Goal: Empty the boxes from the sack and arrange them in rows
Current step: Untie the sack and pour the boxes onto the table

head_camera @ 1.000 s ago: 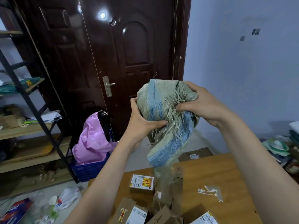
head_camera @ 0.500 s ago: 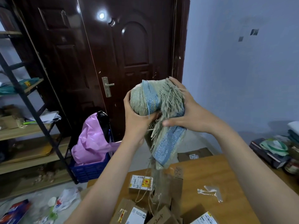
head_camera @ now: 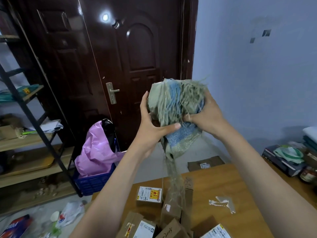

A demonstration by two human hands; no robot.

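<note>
We see both arms raised in front of a dark brown door [head_camera: 137, 66]. The sack [head_camera: 175, 107], a woven green-grey bag with blue stripes, is bunched into a ball between the two hands, well above the table [head_camera: 223, 182].

Left hand [head_camera: 152, 131]: fingers curled round the near and under side of the bundle, thumb laid across its front, gripping it.

Right hand [head_camera: 205, 117]: clamped on the right side of the bundle, fingers folded into the cloth.

Frayed threads stick out from the top of the ball and across its front. A loose tail of the sack, with long stringy fibres [head_camera: 173, 177], hangs down from below the hands and reaches the boxes underneath.

Boxes on the wooden table, at its near left part:
- a small box with a white and yellow label [head_camera: 149, 194], lying flat, farthest from us;
- a tall brown box [head_camera: 178, 201] just right of it, partly behind the hanging fibres;
- a cluster of cardboard boxes [head_camera: 140, 227] at the bottom edge, touching one another, cut off by the frame.

We cannot tell any row order among them. A scrap of torn tape [head_camera: 223, 203] lies on the bare tabletop to the right, apart from the boxes.

Beyond the table a flat brown parcel [head_camera: 205, 163] lies on the floor. Left: a blue crate [head_camera: 92, 181] with a pink bag [head_camera: 97, 152], beside a shelf rack [head_camera: 30, 117].
</note>
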